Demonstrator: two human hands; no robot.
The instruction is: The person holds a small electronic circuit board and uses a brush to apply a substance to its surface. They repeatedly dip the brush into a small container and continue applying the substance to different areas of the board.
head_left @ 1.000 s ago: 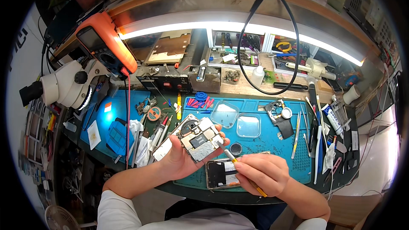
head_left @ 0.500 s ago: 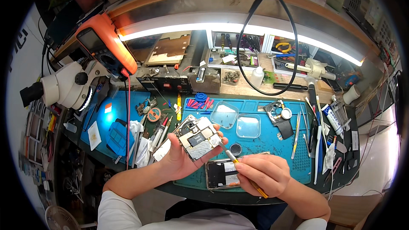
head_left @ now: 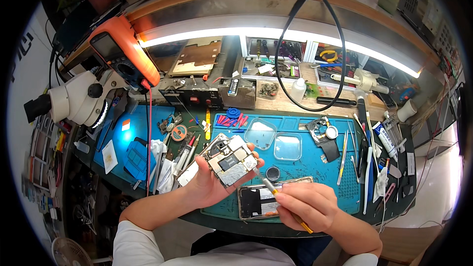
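In my left hand point(head_left: 208, 183) rests a phone circuit board point(head_left: 230, 161), tilted, with silver shield plates and a dark chip area; my thumb and fingers hold it by the edges. My right hand point(head_left: 308, 207) grips a slim tool point(head_left: 270, 186) with a golden handle and silver front. Its pale tip reaches the board's right edge by my left fingertips; whether it touches is too small to tell. Below, an opened phone housing point(head_left: 252, 202) with a black part inside lies on the blue work mat point(head_left: 315, 167). A small round dark pot point(head_left: 272, 173) stands just above the housing.
Two clear plastic boxes point(head_left: 287, 146) lie beyond my hands. A microscope point(head_left: 74, 99) and an orange multimeter point(head_left: 123, 54) stand at the left. Tweezers point(head_left: 343, 161), swabs and a glue tube point(head_left: 385, 139) crowd the right. A black cable loop point(head_left: 341, 44) hangs overhead.
My right hand has shifted slightly right and down, and the tool's tip has slid a little down along the board's edge. My left hand and the board have barely moved.
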